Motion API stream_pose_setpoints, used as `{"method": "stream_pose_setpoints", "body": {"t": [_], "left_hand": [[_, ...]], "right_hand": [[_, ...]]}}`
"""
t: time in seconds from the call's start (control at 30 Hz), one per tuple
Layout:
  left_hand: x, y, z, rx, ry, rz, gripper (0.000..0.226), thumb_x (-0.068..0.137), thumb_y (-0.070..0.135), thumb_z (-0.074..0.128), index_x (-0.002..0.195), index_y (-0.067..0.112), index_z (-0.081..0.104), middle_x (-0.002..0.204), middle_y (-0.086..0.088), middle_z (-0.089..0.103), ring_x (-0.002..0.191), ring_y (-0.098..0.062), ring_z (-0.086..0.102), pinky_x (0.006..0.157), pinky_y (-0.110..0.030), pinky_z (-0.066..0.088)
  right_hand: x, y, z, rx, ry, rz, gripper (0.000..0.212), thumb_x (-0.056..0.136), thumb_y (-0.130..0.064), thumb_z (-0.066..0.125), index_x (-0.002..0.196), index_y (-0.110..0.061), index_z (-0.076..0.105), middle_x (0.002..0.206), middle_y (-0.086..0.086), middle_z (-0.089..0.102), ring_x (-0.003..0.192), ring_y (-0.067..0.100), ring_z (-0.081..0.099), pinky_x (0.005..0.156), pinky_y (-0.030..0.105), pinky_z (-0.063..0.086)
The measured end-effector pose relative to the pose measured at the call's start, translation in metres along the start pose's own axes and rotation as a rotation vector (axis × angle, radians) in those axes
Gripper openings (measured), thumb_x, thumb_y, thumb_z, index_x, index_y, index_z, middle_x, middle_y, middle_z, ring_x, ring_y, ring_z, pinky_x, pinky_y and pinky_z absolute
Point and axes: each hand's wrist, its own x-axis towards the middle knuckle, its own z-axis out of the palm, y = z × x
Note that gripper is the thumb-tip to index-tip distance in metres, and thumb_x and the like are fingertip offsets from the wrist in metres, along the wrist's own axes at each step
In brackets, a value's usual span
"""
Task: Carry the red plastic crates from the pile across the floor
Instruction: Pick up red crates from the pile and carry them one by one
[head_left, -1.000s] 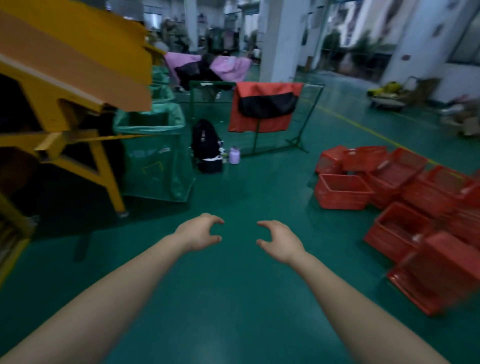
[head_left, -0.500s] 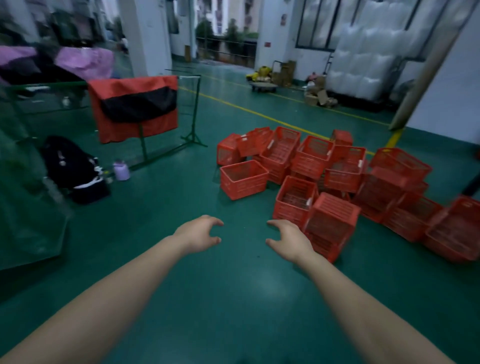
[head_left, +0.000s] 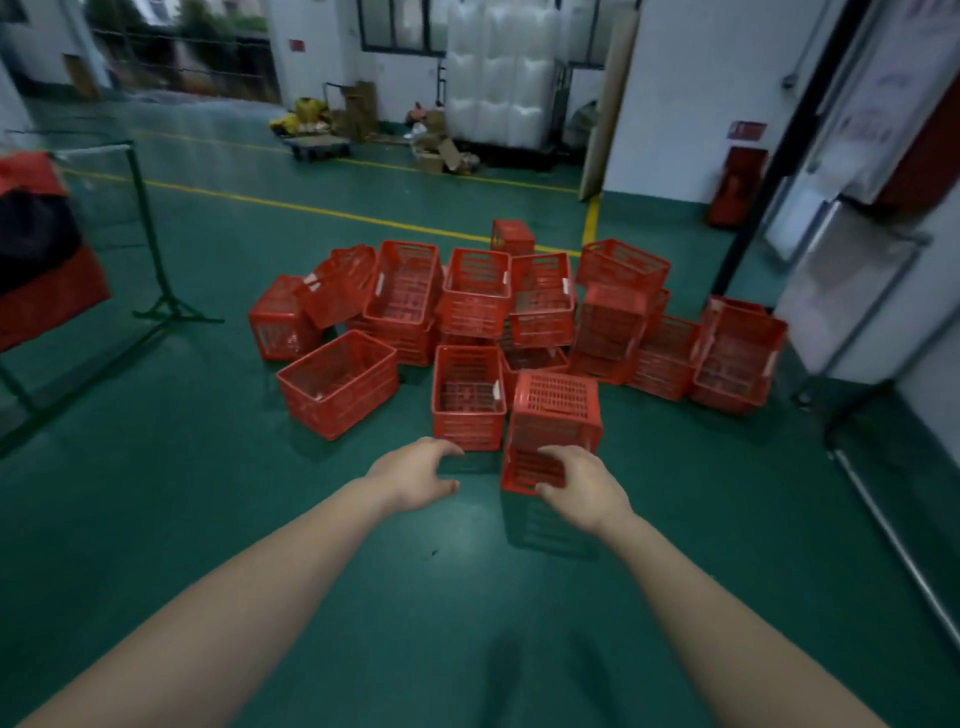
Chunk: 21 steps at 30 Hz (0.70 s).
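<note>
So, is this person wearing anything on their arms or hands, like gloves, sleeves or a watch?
No. The left forearm and right forearm are bare down to the picture's edge, with no sleeve in view. The left hand and right hand have no gloves, and no watch, bracelet or ring shows.

Dim, bluish indoor light; soft focus, wide-angle bending and blur toward the edges.
</note>
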Motion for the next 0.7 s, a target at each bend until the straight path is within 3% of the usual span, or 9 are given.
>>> {"method": "stream_pose_setpoints", "body": {"t": [0.27, 0.53, 0.7], "left_hand": [[0.138, 0.032, 0.008, -0.001, -0.08, 0.109, 0.054, 0.088, 0.037, 0.063, 0.139, 0.029, 0.046, 0.143, 0.001, 0.046, 0.129, -0.018, 0.047, 0.105, -0.035, 0.041], [0.301, 0.094, 0.015, -0.062, -0.113, 0.077, 0.053, 0.085, 0.038, 0.064, 0.135, 0.027, 0.051, 0.136, 0.007, 0.053, 0.121, -0.014, 0.054, 0.1, -0.036, 0.046], [0.379, 0.117, 0.025, -0.125, -0.127, 0.027, 0.05, 0.081, 0.044, 0.063, 0.129, 0.035, 0.054, 0.126, 0.013, 0.06, 0.11, -0.011, 0.059, 0.09, -0.033, 0.051]], "right_hand": [[0.09, 0.066, -0.031, -0.01, 0.014, 0.121, 0.059, 0.083, -0.03, 0.066, 0.139, -0.025, 0.05, 0.142, -0.002, 0.049, 0.133, 0.019, 0.041, 0.107, 0.035, 0.039], [0.22, 0.163, -0.093, -0.05, -0.06, 0.115, 0.057, 0.084, -0.028, 0.065, 0.139, -0.025, 0.05, 0.142, 0.001, 0.049, 0.134, 0.02, 0.04, 0.106, 0.033, 0.037], [0.288, 0.208, -0.127, -0.082, -0.109, 0.101, 0.056, 0.085, -0.027, 0.064, 0.139, -0.026, 0.049, 0.144, 0.002, 0.048, 0.135, 0.021, 0.039, 0.107, 0.034, 0.037]]}}
